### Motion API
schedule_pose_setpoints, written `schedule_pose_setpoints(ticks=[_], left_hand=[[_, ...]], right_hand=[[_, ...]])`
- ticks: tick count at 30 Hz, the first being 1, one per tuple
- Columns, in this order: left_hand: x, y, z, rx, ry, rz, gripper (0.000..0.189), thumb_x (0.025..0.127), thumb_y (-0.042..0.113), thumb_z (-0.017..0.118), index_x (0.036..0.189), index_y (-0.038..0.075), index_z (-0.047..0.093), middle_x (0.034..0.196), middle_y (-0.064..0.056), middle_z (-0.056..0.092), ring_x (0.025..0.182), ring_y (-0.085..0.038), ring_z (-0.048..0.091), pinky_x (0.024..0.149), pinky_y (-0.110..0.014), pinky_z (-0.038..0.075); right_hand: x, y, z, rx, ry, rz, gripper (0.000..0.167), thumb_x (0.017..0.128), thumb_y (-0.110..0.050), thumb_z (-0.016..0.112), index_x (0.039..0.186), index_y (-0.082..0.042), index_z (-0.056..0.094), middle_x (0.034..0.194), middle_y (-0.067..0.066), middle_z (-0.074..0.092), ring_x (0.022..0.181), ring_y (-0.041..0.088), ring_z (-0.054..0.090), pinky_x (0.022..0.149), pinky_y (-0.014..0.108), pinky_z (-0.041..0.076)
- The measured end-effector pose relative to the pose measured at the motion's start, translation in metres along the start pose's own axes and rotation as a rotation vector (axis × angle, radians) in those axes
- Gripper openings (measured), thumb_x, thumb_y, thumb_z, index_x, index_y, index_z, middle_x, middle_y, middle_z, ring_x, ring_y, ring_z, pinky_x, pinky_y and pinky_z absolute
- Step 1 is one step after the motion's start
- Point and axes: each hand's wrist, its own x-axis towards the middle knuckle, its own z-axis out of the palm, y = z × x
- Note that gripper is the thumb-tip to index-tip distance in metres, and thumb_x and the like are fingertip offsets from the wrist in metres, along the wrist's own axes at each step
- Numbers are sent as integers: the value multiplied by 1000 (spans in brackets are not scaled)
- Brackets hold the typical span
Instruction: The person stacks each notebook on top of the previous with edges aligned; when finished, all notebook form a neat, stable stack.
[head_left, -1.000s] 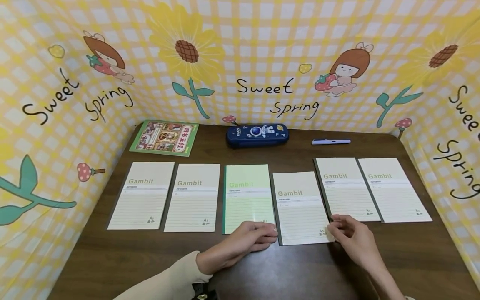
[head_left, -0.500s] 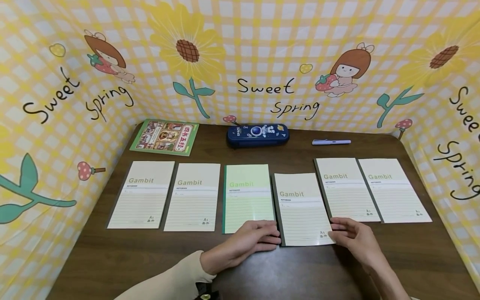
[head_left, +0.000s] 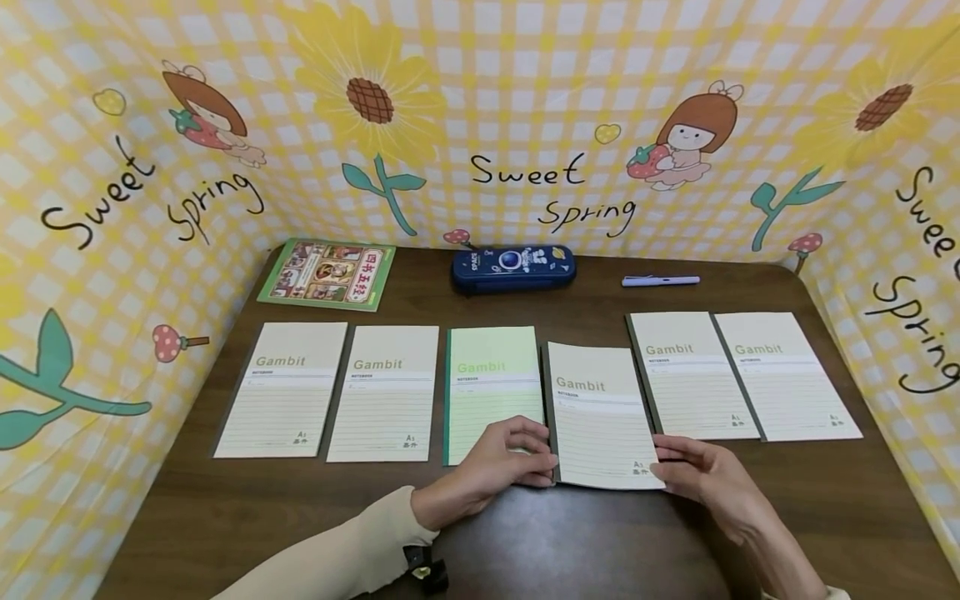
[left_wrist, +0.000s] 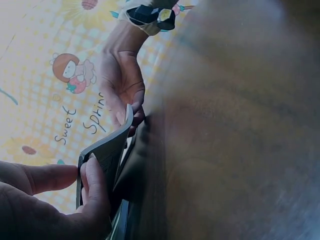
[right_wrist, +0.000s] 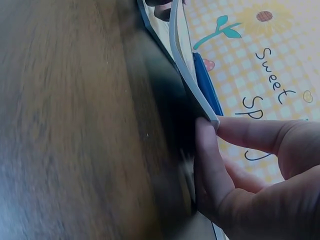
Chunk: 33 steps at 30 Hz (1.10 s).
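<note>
A cream Gambit notebook (head_left: 600,433) lies between my hands, fourth from the left in the row. My left hand (head_left: 495,462) pinches its dark spine near the lower left corner, thumb above and fingers beneath. At the lower right corner, my right hand (head_left: 712,483) grips it the same way. Both wrist views show the near part of the notebook (left_wrist: 107,140) lifted off the table and bent. Beside my left hand lies a green Gambit notebook (head_left: 491,392), its lower right part covered by that hand.
Two cream notebooks (head_left: 281,392) (head_left: 386,392) lie left of the green one, and two more (head_left: 690,379) (head_left: 783,379) at the right. Behind them are a green-bordered book (head_left: 327,275), a navy pencil case (head_left: 513,268) and a lavender pen (head_left: 660,282). A checked cloth (head_left: 510,83) surrounds the brown table (head_left: 585,542).
The notebook was flat on the table and is now raised and bent at its near end. My left fingers, earlier straight against its spine, now curl around it.
</note>
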Motion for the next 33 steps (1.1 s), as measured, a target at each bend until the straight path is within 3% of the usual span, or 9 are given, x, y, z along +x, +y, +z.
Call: schedule_pose_setpoints(ticks=[9, 17, 23, 33], left_hand=[[-1, 6, -6, 26, 20, 36, 40, 93, -4, 72, 129, -7, 57, 99, -6, 68, 82, -13, 73, 84, -40, 65], [-11, 6, -22, 38, 59, 47, 44, 92, -4, 72, 133, -8, 55, 101, -6, 66, 83, -12, 72, 83, -38, 65], [-20, 7, -34, 67, 73, 60, 55, 93, -3, 73, 143, -4, 50, 104, -10, 65, 84, -14, 72, 83, -40, 65], [-34, 7, -56, 134, 146, 78, 56, 93, -3, 72, 145, -3, 51, 112, -18, 63, 86, -15, 72, 80, -40, 66]], right_hand=[[5, -3, 8, 21, -4, -33, 65, 97, -6, 72, 151, 13, 40, 115, -2, 65, 100, 3, 67, 86, 24, 60], [15, -10, 23, 36, -29, -67, 63, 95, -5, 74, 148, 12, 45, 114, -2, 67, 98, 5, 68, 85, 25, 61], [21, -14, 36, 54, -46, -94, 61, 92, -2, 76, 144, 14, 48, 111, 0, 67, 95, 7, 69, 83, 25, 61], [34, -23, 62, 67, -81, -101, 60, 91, 0, 76, 143, 14, 49, 110, 3, 66, 93, 7, 69, 81, 24, 61]])
